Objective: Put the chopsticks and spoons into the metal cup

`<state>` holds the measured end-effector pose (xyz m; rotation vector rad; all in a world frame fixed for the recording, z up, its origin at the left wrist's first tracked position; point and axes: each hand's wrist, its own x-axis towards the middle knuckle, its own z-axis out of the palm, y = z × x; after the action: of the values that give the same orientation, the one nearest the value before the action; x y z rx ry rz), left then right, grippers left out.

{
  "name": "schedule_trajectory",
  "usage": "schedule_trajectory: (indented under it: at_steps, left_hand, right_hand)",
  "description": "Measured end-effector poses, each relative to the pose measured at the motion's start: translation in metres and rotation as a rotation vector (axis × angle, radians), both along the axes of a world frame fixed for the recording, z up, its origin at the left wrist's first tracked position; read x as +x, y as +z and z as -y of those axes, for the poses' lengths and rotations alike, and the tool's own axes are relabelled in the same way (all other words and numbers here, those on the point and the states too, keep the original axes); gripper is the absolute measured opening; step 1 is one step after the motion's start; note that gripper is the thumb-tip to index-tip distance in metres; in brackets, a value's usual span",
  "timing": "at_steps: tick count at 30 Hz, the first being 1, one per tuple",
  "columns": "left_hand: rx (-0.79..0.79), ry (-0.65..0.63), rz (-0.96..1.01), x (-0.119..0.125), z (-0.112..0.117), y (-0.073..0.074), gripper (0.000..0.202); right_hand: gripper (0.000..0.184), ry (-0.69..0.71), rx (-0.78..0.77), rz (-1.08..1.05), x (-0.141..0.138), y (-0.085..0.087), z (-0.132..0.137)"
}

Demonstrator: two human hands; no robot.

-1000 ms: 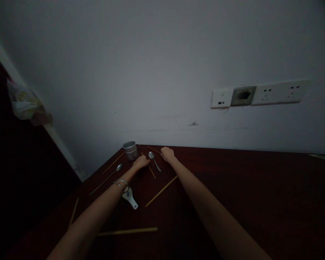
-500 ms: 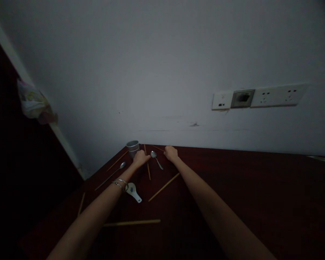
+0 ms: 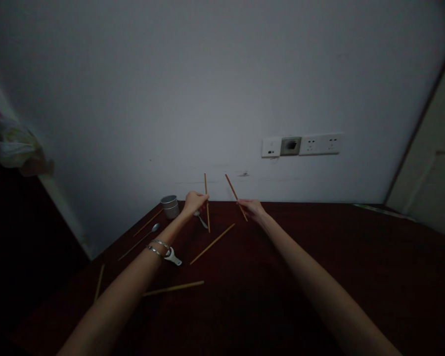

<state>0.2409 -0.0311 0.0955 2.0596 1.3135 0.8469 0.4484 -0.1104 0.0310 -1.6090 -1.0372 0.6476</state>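
Pinched in my left hand (image 3: 195, 201) is a wooden chopstick (image 3: 208, 217), held nearly upright above the dark table. My right hand (image 3: 252, 207) grips a second chopstick (image 3: 231, 186), which leans with its top end to the left. Partly behind my left hand lies a metal spoon (image 3: 202, 221). A grey metal cup (image 3: 170, 206) stands at the back left corner. My left forearm partly covers a white spoon (image 3: 174, 258). Another chopstick (image 3: 212, 244) lies slanted on the table between my arms.
Left of my forearm are a long-handled spoon (image 3: 136, 242) and chopsticks (image 3: 147, 222) (image 3: 99, 283). Nearer me lies one more chopstick (image 3: 174, 288). The wall (image 3: 207, 99) with its socket panel (image 3: 319, 144) rises behind the table (image 3: 282, 296). A plastic bag (image 3: 13, 141) hangs at the left.
Both hands have lifted chopsticks off the table and raised them toward upright. My right hand has moved right, away from the left. The view has turned right.
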Motion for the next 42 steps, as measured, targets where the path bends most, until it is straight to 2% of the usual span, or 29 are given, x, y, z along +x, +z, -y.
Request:
schedule_trajectory:
  at_steps: [2, 4, 7, 10, 13, 17, 21, 30, 36, 42]
  left_hand:
    - [-0.071, -0.092, 0.193, 0.017, 0.016, -0.001, 0.025]
    - [-0.137, -0.162, 0.367, 0.033, 0.032, -0.005, 0.022]
    - [-0.246, -0.223, 0.53, 0.053, 0.054, -0.019, 0.018]
    - [-0.398, -0.293, 0.615, 0.069, 0.074, -0.039, 0.018]
    - [-0.595, -0.349, 0.658, 0.083, 0.089, -0.059, 0.018]
    - [-0.746, -0.305, 0.714, 0.098, 0.103, -0.078, 0.018]
    - [-0.781, -0.281, 0.787, 0.104, 0.107, -0.087, 0.016]
    - [-0.801, -0.285, 0.79, 0.103, 0.104, -0.095, 0.017]
    - [-0.797, -0.308, 0.761, 0.103, 0.106, -0.093, 0.019]
    - [-0.805, -0.299, 0.719, 0.102, 0.106, -0.093, 0.018]
  right_hand:
    - [0.027, 0.027, 0.025, -0.1, 0.0, 0.004, 0.028]
    - [0.021, 0.069, 0.033, -0.286, -0.001, 0.007, 0.054]
    - [0.014, 0.134, 0.037, -0.562, -0.004, 0.005, 0.086]
    - [0.012, 0.137, 0.047, -0.624, -0.003, -0.003, 0.109]
    - [0.011, 0.074, 0.053, -0.591, 0.001, -0.014, 0.123]
    - [0.011, 0.033, 0.062, -0.523, 0.005, -0.024, 0.129]
    - [0.01, 0.031, 0.037, -0.526, 0.001, -0.028, 0.129]
    - [0.013, 0.045, 0.047, -0.508, -0.003, -0.036, 0.126]
    - [0.014, -0.003, 0.011, -0.473, 0.001, -0.037, 0.128]
    - [0.013, 0.012, 0.0, -0.497, 0.0, -0.041, 0.127]
